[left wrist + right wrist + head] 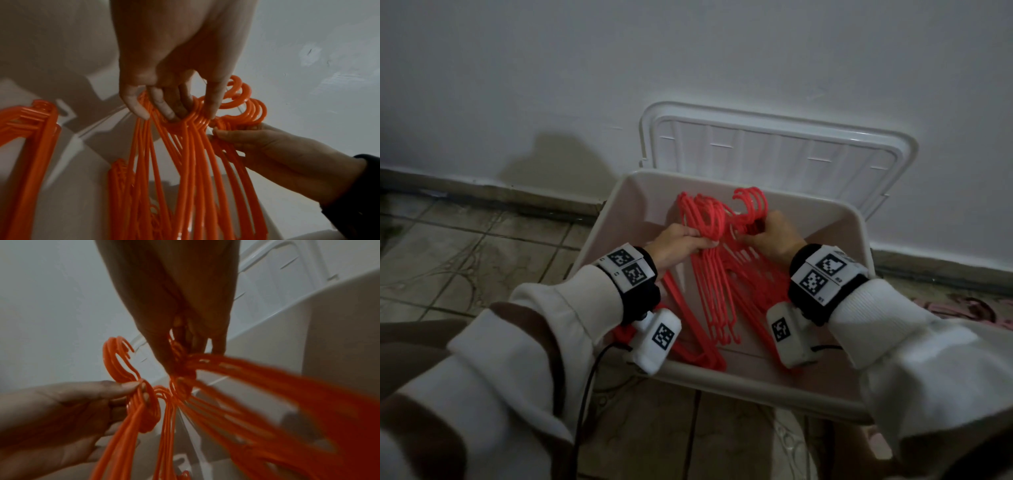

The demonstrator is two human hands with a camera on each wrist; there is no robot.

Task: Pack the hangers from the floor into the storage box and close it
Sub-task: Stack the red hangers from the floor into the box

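Observation:
A white storage box (756,383) stands on the floor by the wall, its lid (774,150) tipped open against the wall. Several red-orange hangers (717,270) hang down into the box in two bunches. My left hand (681,240) grips the necks of the left bunch (185,154), fingers curled through them. My right hand (774,236) grips the right bunch (257,394) just under the hooks (751,202). More hangers (695,346) lie at the box's near left corner. Both hands are over the middle of the box.
Tiled floor (465,253) spreads left of the box and in front of it. A dark skirting strip (517,198) runs along the white wall. A black cable (585,404) trails from my left wrist. A pinkish patterned rug (962,305) lies at the right.

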